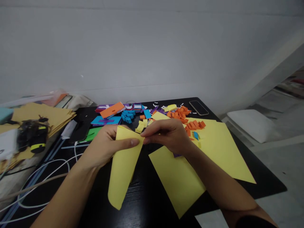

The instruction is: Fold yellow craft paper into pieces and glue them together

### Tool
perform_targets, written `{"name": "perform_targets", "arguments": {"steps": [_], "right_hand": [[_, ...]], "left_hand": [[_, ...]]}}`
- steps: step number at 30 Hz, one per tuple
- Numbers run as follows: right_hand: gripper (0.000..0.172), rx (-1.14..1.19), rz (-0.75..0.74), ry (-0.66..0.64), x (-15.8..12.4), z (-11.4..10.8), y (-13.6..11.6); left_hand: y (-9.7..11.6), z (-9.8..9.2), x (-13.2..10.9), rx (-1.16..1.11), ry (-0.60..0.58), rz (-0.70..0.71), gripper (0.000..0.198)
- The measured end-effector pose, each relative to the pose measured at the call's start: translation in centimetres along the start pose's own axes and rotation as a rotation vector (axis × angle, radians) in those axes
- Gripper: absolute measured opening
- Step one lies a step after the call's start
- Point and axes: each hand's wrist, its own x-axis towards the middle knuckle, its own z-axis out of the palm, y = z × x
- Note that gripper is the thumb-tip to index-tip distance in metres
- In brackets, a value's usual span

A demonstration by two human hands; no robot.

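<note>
My left hand point(104, 147) and my right hand point(167, 134) both pinch the top edge of a curled yellow paper sheet point(123, 171) held just above the black table point(142, 202). The sheet hangs down and folds over itself below my fingers. The thumb of my left hand lies across its upper part, and the fingertips of my right hand close on its top right corner. A larger yellow sheet point(180, 180) lies flat under my right forearm, with another yellow sheet point(225, 152) to its right.
Small orange point(182, 115), blue point(128, 116) and yellow point(141, 126) paper pieces litter the far half of the table, beside stacked coloured cards point(112, 110). A phone point(199, 107) lies far right. White cables point(47, 177) and brown envelopes point(40, 115) sit left.
</note>
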Motion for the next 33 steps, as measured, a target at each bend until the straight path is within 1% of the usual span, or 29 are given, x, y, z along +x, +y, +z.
{"name": "perform_targets", "arguments": {"steps": [5,13,21,26,33], "right_hand": [[0.017,0.000,-0.027,-0.016,0.15,-0.21,-0.07],[0.015,-0.022,-0.038,-0.045,0.35,-0.60,-0.58],[0.017,-0.033,-0.046,-0.054,0.36,-0.69,-0.58],[0.014,-0.041,-0.018,-0.051,0.35,-0.70,-0.63],[0.015,-0.044,-0.031,-0.052,0.25,-0.68,-0.70]], "left_hand": [[0.06,0.26,-0.08,-0.027,0.001,0.004,0.027],[0.07,0.81,-0.04,-0.049,-0.043,0.028,0.024],[-0.01,0.86,-0.23,-0.027,-0.026,0.043,0.022],[-0.18,0.90,-0.17,-0.035,-0.032,0.044,0.023],[-0.33,0.82,-0.16,-0.034,-0.006,0.044,0.024]]}}
